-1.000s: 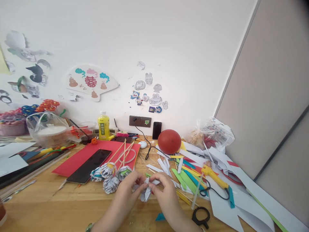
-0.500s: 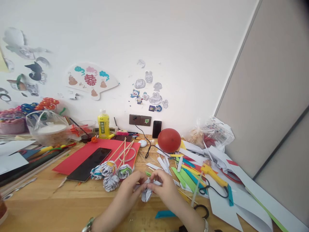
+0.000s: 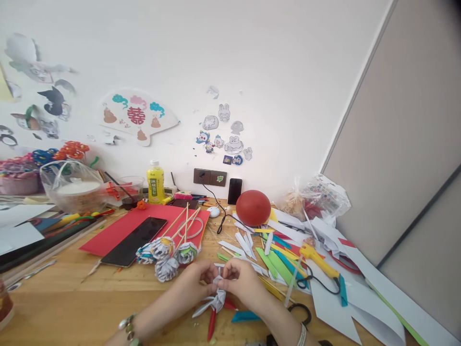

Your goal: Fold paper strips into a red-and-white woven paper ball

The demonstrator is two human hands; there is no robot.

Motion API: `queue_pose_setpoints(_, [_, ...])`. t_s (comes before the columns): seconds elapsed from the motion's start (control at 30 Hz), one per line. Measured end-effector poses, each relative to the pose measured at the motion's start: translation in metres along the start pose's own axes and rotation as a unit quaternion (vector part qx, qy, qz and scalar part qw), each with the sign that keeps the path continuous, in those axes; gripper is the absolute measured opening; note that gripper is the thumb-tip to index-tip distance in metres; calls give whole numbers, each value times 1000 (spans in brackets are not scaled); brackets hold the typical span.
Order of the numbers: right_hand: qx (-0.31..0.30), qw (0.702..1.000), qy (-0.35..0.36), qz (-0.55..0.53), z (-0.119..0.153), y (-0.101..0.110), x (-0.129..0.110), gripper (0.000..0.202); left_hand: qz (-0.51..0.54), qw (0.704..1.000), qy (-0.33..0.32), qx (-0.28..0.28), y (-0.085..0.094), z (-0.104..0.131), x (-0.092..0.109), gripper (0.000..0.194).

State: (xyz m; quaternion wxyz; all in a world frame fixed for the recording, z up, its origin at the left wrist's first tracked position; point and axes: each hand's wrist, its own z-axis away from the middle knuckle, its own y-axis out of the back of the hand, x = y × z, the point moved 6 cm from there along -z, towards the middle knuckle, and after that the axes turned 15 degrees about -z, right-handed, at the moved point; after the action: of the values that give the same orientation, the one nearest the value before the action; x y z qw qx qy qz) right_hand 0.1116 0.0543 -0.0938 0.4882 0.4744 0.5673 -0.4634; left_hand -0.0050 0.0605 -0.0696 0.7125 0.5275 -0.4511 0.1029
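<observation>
A folded white paper piece, pinched near its top, hangs between both of my hands close to the table front. My left hand has thumb and fingers closed on its left side. From the right, my right hand pinches the same paper, the fingertips of both hands nearly meeting. A red pointed strip shows just below it. Left of my hands lie several finished-looking paper flowers on wooden sticks. A teal folded strip sits under my right forearm.
Red card with a black phone lies left. A red balloon and yellow bottle stand near the wall. Right are coloured paper strips, a yellow glue gun, scissors handles and white sheets.
The white paper has turned and now extends lower, with a pointed end out to the left. Red strips show beneath it. My left forearm has shifted left, baring more of the bracelet.
</observation>
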Motion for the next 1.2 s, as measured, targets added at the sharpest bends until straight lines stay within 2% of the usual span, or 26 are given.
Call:
queue_pose_setpoints(0.1, [-18,1000,-6,0,1,-1,-2,20,-14,1000,6,-6,0,0,-1,13])
queue_pose_setpoints(0.27, [-55,998,-16,9,6,-5,-9,14,-55,998,27,22,1,1,-3,8])
queue_pose_setpoints(0.47, [-34,991,45,123,10,-6,-23,12,-70,997,26,26,-2,2,-5,4])
queue_pose_setpoints(0.57, [-32,990,20,134,11,-4,-21,10,-70,997,16,14,-4,1,-7,5])
queue_pose_setpoints(0.77, [-97,990,-38,98,13,-6,-11,10,-101,995,25,12,-8,2,-10,4])
queue_pose_setpoints(0.97, [-83,985,7,150,15,-10,-18,11,-112,992,34,39,-4,6,2,9])
queue_pose_setpoints(1.07, [-65,986,38,147,17,-11,-30,13,-78,996,29,17,5,6,3,5])
queue_pose_setpoints(1.13, [-57,987,56,137,19,-11,-38,15,-14,999,23,-25,9,5,1,19])
queue_pose_setpoints(1.2, [-56,986,77,137,22,-13,-45,16,116,989,21,-87,7,7,0,30])
